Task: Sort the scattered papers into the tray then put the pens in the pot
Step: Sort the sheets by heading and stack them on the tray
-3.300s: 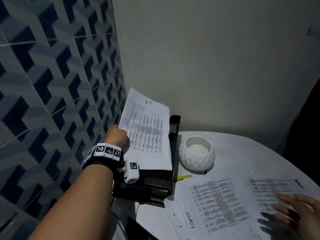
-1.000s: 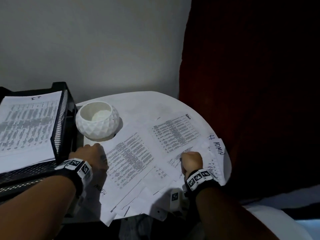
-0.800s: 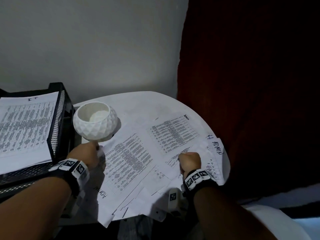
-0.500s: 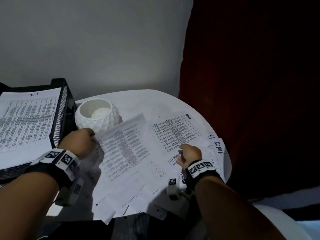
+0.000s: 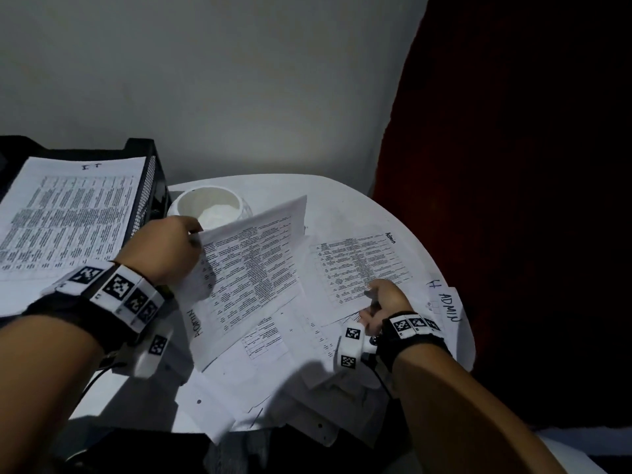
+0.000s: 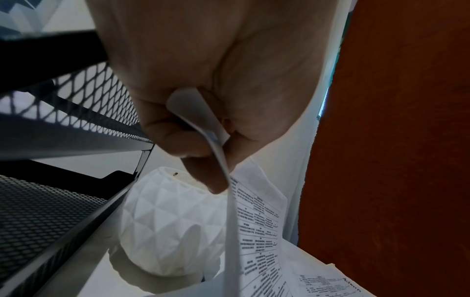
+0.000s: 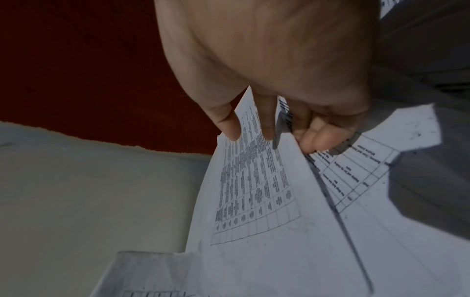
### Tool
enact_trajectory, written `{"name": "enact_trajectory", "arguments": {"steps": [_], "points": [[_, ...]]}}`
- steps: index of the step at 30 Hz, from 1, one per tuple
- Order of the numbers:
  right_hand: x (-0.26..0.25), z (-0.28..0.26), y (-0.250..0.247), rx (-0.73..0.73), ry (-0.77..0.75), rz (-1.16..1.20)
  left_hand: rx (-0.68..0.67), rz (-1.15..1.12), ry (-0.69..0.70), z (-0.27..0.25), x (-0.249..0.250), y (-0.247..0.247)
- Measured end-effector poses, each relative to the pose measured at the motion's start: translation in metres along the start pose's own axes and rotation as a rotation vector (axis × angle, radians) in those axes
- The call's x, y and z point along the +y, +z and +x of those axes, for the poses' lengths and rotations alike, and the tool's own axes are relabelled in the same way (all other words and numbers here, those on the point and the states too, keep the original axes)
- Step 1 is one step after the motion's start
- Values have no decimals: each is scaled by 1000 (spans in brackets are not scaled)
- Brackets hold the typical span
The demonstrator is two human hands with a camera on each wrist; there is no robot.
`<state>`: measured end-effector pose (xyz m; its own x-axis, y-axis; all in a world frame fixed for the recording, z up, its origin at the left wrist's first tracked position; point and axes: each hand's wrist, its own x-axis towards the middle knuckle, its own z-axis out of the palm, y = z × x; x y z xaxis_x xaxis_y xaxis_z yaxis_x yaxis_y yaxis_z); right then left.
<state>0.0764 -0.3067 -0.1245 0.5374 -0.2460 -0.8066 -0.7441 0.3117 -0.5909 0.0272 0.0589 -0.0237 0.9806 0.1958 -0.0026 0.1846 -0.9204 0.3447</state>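
Already papers (image 5: pixel 65 220) in tray (image 5: pixel 150 186), pot (image 5: pixel 208 205)

both forearms bare, no sleeves. left wrist band (image 5: pixel 102 302) black, topped by white blocks with black square-code markers; white camera pod (image 5: pixel 150 354) beneath it, thin black cable trailing. right wrist band (image 5: pixel 412 331) same, white marker pod (image 5: pixel 350 347) beside it.
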Motion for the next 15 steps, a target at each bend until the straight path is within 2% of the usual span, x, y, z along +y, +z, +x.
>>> {"name": "enact_trajectory", "arguments": {"steps": [2, 7, 9, 10, 13, 15], "points": [[6, 9, -1, 52, -55, 14, -26, 1, -16, 0, -2, -1], [9, 17, -13, 289, -349, -53, -36, -37, -28, 2, -1, -10], [4, 11, -21, 330, -394, -85, -27, -40, -25, 3, 1, -17], [2, 7, -26, 324, -385, -113, -17, -39, -17, 4, 3, -21], [-8, -5, -37, 178, -326, -248, 21, -48, 4, 4, 5, -31], [-18, -18, -40, 112, -355, -317, 40, -64, 2, 3, 5, -37]]}}
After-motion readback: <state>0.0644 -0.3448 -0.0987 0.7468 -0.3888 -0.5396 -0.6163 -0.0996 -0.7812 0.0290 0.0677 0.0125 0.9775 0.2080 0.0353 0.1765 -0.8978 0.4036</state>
